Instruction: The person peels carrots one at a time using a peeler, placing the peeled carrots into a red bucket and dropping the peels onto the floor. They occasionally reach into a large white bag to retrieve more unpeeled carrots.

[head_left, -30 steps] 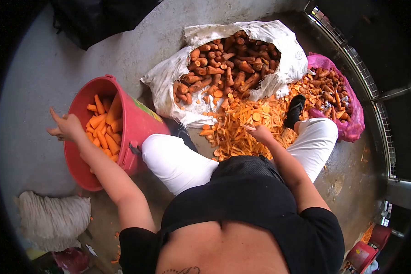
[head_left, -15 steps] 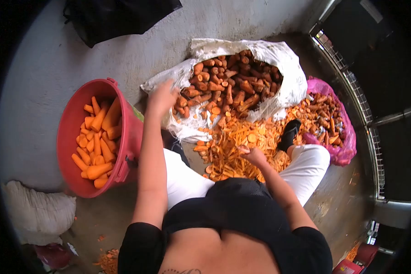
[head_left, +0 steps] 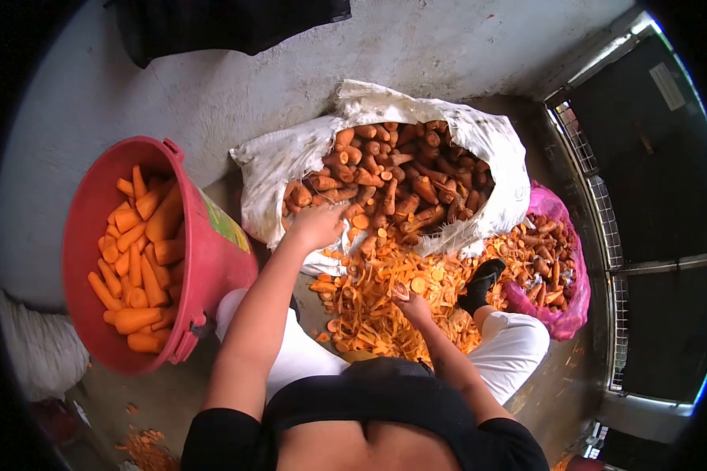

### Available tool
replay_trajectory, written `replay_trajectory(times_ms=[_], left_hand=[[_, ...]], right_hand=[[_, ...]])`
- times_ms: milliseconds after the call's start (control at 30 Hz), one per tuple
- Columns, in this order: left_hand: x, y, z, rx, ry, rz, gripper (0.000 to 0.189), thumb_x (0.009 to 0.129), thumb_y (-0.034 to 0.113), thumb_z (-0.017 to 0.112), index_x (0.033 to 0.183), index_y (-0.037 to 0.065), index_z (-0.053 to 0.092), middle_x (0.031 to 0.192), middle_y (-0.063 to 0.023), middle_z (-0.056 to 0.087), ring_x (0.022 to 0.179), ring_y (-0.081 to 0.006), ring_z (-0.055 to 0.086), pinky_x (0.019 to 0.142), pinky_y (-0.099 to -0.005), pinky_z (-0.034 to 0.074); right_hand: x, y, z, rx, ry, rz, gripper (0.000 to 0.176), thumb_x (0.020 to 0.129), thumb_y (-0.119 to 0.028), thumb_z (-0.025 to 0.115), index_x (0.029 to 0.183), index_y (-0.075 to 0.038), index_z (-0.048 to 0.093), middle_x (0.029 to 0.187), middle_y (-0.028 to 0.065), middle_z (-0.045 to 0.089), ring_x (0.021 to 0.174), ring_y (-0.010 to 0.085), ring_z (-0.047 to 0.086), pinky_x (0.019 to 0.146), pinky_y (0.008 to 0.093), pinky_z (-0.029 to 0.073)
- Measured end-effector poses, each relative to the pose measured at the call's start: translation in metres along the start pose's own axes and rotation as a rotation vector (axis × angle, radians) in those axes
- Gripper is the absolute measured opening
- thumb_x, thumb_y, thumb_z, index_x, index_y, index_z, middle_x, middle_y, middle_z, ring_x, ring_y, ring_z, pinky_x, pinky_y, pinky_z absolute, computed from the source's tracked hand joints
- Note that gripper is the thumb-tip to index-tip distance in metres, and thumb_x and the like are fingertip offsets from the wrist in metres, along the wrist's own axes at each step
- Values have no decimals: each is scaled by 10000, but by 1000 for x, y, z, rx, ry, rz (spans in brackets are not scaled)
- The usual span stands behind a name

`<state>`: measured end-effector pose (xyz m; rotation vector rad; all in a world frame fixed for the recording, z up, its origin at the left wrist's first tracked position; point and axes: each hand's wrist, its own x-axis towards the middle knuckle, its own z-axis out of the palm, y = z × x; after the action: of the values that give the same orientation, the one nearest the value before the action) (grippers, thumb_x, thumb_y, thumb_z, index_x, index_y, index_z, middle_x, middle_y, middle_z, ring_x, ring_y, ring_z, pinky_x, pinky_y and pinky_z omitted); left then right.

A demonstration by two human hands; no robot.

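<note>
My left hand is at the left side of the mouth of a white woven sack, its fingers stretched toward the unpeeled carrots that fill it. Nothing shows in that hand. Lower and to the right, my right hand is closed over the heap of orange peelings. A small pale end shows at its fingers, and I cannot tell what it belongs to. Cut carrot slices lie among the peelings.
On the left, a red bucket holds peeled carrots. A pink bag of carrot pieces sits at the right, near a dark door. Black cloth hangs on the wall. A whitish sack lies behind the bucket.
My left hand has moved from beside the sack's left edge down and right, to the carrots at its mouth. My right hand stays closed over the peelings. The camera view has shifted.
</note>
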<state>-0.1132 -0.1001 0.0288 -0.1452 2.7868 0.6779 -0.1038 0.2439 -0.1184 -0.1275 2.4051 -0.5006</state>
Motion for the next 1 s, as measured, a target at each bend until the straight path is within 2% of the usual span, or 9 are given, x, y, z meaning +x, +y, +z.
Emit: replay_trajectory(times_ms=[133, 233, 333, 400, 467, 533, 667, 867, 1000], left_hand=[[12, 16, 11, 113, -248, -17, 450, 915, 329, 506, 1262, 43, 478, 1126, -208, 581, 1009, -366, 588, 873, -441, 466], [9, 30, 10, 74, -275, 29, 442, 914, 323, 513, 1238, 24, 475, 1090, -208, 587, 985, -351, 601, 852, -451, 476], [9, 38, 14, 72, -282, 34, 436, 919, 313, 507, 1239, 18, 471, 1071, -203, 589, 976, -352, 605, 838, -460, 478], [9, 38, 14, 87, -277, 45, 433, 920, 309, 506, 1239, 18, 473, 1067, -201, 588, 972, -358, 604, 840, -462, 474], [11, 37, 19, 75, -283, 37, 428, 920, 303, 506, 1236, 16, 476, 1095, -207, 571, 986, -363, 597, 878, -477, 442], [12, 36, 19, 62, -265, 27, 430, 921, 305, 507, 1236, 14, 476, 1113, -210, 561, 996, -363, 593, 902, -486, 423], [21, 39, 18, 59, -310, 8, 476, 933, 294, 481, 1311, 7, 436, 1152, -213, 546, 1022, -358, 588, 965, -500, 387], [26, 39, 17, -23, -328, 24, 477, 911, 248, 516, 1302, 1, 403, 1126, -254, 542, 1009, -398, 589, 984, -532, 359], [27, 35, 20, -33, -275, 48, 459, 893, 235, 532, 1268, -9, 430, 1085, -246, 557, 975, -392, 596, 967, -531, 371]], right_hand=[[18, 4, 4, -83, 104, 50, 501, 799, -521, 612, 974, -53, 651, 783, 184, 667, 740, 342, 651, 618, 428, 497], [26, 2, -2, -211, 82, 145, 512, 803, -537, 601, 992, -61, 630, 843, 201, 655, 757, 337, 650, 616, 434, 507], [38, 15, 0, -358, 237, 45, 519, 798, -542, 607, 996, -62, 611, 932, 219, 614, 749, 346, 638, 617, 445, 513], [49, 7, -14, -252, 293, 39, 484, 778, -498, 655, 995, -67, 617, 991, 219, 556, 757, 367, 614, 628, 452, 507], [81, -3, -20, -198, 506, -182, 471, 763, -475, 674, 997, -72, 607, 961, 205, 566, 811, 366, 611, 668, 463, 493], [129, -39, -44, -189, 393, -101, 451, 790, -423, 656, 1046, -64, 560, 938, 200, 556, 868, 370, 592, 689, 438, 497], [235, -124, -88, -133, 555, -267, 448, 830, -443, 607, 1035, -50, 540, 986, 179, 573, 915, 368, 587, 754, 455, 485], [333, -244, -142, -184, 493, -205, 455, 877, -466, 531, 1096, -68, 522, 1062, 187, 585, 951, 352, 609, 782, 438, 506], [363, -260, -136, -267, 400, -193, 335, 867, -281, 570, 1123, -81, 488, 1136, 195, 578, 972, 346, 621, 772, 435, 512]])
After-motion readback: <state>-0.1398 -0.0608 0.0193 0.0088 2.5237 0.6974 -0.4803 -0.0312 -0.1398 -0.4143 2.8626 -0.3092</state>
